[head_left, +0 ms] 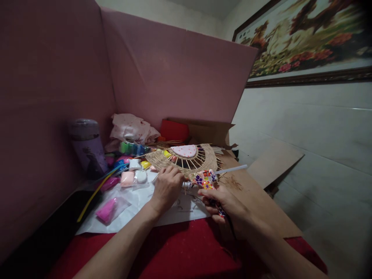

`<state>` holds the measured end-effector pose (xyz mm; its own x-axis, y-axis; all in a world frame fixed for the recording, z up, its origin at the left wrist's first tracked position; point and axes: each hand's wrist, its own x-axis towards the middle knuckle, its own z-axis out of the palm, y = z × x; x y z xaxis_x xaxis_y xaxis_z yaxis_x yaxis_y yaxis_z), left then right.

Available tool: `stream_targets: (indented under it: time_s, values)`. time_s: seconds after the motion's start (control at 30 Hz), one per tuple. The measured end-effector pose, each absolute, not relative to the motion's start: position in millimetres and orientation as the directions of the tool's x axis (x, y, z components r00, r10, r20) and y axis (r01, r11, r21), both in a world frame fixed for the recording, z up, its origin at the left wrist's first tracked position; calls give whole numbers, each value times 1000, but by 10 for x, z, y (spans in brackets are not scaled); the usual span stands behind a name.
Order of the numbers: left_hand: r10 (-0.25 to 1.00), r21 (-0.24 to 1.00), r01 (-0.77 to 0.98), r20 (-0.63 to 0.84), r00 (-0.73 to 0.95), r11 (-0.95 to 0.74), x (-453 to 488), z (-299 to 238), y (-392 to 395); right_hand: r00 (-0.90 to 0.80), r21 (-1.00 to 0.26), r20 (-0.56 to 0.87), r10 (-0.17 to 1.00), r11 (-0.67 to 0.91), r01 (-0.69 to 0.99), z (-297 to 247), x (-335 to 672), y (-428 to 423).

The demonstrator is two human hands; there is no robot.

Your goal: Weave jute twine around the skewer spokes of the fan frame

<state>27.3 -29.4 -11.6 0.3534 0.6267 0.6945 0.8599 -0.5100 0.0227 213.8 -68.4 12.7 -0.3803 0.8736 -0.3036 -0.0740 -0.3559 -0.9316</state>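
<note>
A woven straw fan (186,159) with thin stick ribs and a pink dotted centre lies over the far edge of a white sheet (136,207). My left hand (167,188) is closed on the fan's near edge, fingers curled over the weave. My right hand (225,205) is closed around a flower-patterned glue gun (207,180), its nozzle close to the fan's lower rim. A white glue stick (232,169) juts out of the gun to the right.
Packets of coloured clay (128,178) and a pink packet (109,209) lie on the left. A purple bottle (87,145) stands by the pink partition (174,73). A cardboard box (212,131) is behind; a brown board (258,201) lies on the right. Red cloth (186,248) covers the near table.
</note>
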Motion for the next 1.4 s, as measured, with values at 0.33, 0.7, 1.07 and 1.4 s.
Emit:
stream_targets:
  time_s: [0.33,0.7,1.07,1.4]
  values:
    - [623,21,859,698,354,-511,280,-113,-293,-373,-948,-285,883,-316,-22,160,2089,-709]
    - [624,29,855,696,354,-517,277,-120,-294,-384,-945,-296,874,-327,-15,118,2110,-716]
    - [609,23,853,711,353,-521,272,-124,-293,-385,-911,-326,864,-395,-116,157,2135,-748]
    - [606,18,852,710,357,-523,275,-113,-295,-376,-921,-308,874,-373,-112,168,2140,-757]
